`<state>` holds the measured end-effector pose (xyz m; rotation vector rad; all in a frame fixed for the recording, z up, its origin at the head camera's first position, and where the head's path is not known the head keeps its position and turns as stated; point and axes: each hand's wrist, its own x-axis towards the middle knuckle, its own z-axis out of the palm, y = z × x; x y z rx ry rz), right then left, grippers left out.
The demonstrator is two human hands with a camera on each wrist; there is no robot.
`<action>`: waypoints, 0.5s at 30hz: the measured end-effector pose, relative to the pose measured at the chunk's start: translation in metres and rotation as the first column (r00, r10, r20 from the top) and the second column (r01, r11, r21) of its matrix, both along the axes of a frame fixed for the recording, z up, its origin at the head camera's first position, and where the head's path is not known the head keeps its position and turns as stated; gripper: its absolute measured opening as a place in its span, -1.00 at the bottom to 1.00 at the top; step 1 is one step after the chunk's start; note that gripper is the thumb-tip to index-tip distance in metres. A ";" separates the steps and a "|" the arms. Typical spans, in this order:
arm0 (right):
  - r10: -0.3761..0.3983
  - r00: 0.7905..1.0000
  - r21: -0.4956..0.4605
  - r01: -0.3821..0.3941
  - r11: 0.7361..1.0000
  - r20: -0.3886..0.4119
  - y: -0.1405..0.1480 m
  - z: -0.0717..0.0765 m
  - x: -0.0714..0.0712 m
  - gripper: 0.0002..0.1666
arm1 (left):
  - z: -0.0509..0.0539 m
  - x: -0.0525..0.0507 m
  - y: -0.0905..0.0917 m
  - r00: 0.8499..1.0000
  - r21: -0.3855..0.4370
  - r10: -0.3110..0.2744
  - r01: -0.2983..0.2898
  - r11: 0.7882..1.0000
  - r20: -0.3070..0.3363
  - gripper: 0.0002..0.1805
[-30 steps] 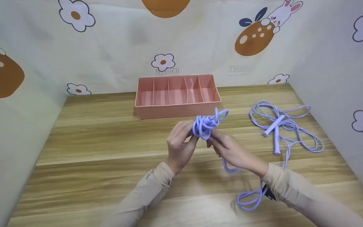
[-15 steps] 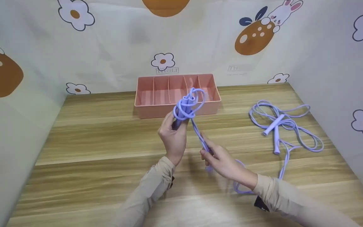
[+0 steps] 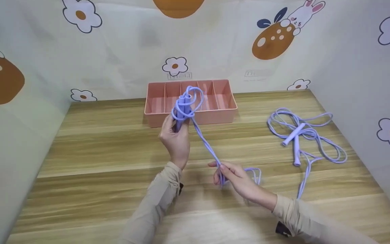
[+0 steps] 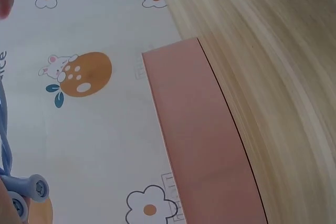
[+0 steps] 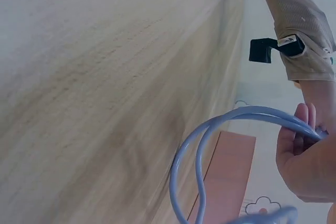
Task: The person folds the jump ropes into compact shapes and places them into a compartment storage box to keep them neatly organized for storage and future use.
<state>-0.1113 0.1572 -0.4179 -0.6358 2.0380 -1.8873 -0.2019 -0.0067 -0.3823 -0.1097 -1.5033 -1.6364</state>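
Note:
My left hand (image 3: 177, 142) grips two light purple jump rope handles (image 3: 183, 107) side by side, raised in front of the pink box, with loops of rope wound round them. From that bundle a doubled rope (image 3: 206, 143) runs down to my right hand (image 3: 240, 179), which pinches it between thumb and fingers. The rest of this rope hangs beyond the right hand. In the left wrist view the handle ends (image 4: 38, 188) show at the lower left. Two rope strands (image 5: 199, 153) curve away from the fingers in the right wrist view.
A pink box (image 3: 190, 118) with several compartments stands at the back of the wooden table (image 3: 96, 152). To the right lies another purple jump rope (image 3: 311, 134), its two handles crossed and its cord trailing towards the right forearm. Patterned cloth walls (image 3: 120, 44) surround the table.
My left hand has moved left and up with the bundle. The right hand has come away from the bundle and lower, and the doubled rope between the hands is now stretched out.

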 end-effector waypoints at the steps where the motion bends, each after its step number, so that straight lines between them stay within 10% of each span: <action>1: 0.011 1.000 0.015 -0.011 1.000 0.007 0.000 0.000 0.001 -0.53 | 0.000 -0.002 -0.002 1.000 0.000 0.016 -0.016 1.000 0.002 -0.73; 4: 0.013 0.999 0.132 -0.007 0.991 -0.048 0.002 0.001 0.004 -0.55 | -0.002 -0.007 -0.008 0.998 -0.042 0.069 -0.069 0.997 -0.001 -0.71; 7: 0.019 0.959 0.361 0.088 0.928 -0.282 0.004 0.005 0.008 -0.61 | -0.005 -0.011 -0.012 0.992 -0.179 0.128 -0.130 0.975 -0.019 -0.71; 10: 0.112 0.842 0.563 0.247 0.789 -0.528 0.005 0.015 0.012 -0.67 | -0.011 -0.013 -0.015 0.984 -0.361 0.172 -0.180 0.915 -0.054 -0.71; 15: 0.330 0.659 0.679 0.383 0.626 -0.676 0.006 0.040 0.014 -0.69 | -0.020 -0.013 -0.015 0.980 -0.623 0.163 -0.198 0.757 -0.113 -0.75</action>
